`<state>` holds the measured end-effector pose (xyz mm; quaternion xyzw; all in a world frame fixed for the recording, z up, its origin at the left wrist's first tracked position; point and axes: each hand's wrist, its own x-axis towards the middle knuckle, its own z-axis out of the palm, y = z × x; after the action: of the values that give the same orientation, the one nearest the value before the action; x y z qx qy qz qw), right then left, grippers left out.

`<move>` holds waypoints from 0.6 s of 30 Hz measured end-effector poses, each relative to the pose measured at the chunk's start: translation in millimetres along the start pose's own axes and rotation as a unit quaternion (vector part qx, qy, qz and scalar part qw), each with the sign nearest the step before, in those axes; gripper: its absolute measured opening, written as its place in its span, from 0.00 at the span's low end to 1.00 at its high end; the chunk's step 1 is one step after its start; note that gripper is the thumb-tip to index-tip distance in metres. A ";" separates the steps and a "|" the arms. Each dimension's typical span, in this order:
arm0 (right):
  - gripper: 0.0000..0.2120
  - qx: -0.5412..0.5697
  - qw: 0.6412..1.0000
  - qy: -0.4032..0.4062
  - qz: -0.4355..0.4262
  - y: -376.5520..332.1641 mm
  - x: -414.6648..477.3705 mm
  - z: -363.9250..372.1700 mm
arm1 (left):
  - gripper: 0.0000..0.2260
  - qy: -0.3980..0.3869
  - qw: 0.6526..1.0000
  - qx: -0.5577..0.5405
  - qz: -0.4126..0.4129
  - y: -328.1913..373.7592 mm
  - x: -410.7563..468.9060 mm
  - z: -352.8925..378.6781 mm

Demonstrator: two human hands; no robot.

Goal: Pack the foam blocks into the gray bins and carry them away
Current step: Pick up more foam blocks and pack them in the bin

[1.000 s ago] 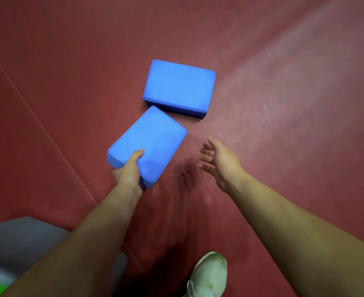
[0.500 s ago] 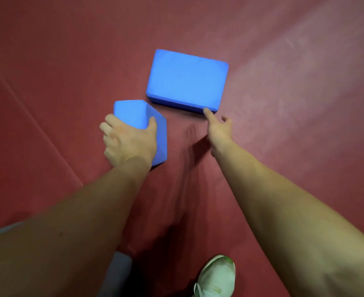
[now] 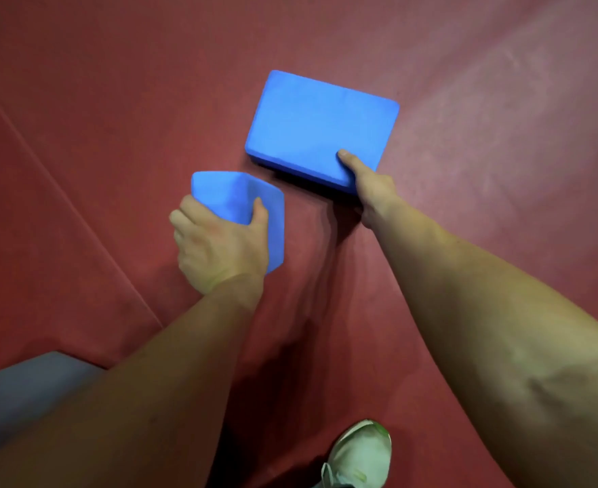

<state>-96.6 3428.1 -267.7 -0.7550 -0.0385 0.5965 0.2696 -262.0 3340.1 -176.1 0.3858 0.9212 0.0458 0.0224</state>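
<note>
Two blocks unpacked | left hand (image 3: 220, 248) wraps near block (image 3: 229, 193), tipped upright | right hand (image 3: 373, 193) pinches far block (image 3: 320, 130) at its near corner, thumb on top; block flat on mat (image 3: 114, 100) | next: seat right grip deeper before lifting, then both to bin (image 3: 26, 392), lower left.

Soft overhead light; pale glare upper right, dark shadow beneath arms, perhaps slight edge distortion.
</note>
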 end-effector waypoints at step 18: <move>0.41 -0.127 0.964 0.154 -0.177 133.3 -273.8 -49.0 | 0.42 -0.292 0.944 -0.115 0.098 -131.5 -24.2 -120.8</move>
<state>-164.7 3192.9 -80.1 -0.8468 -0.2045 0.4065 0.2756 -347.5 3223.0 -69.2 0.4657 0.8203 0.0382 0.3298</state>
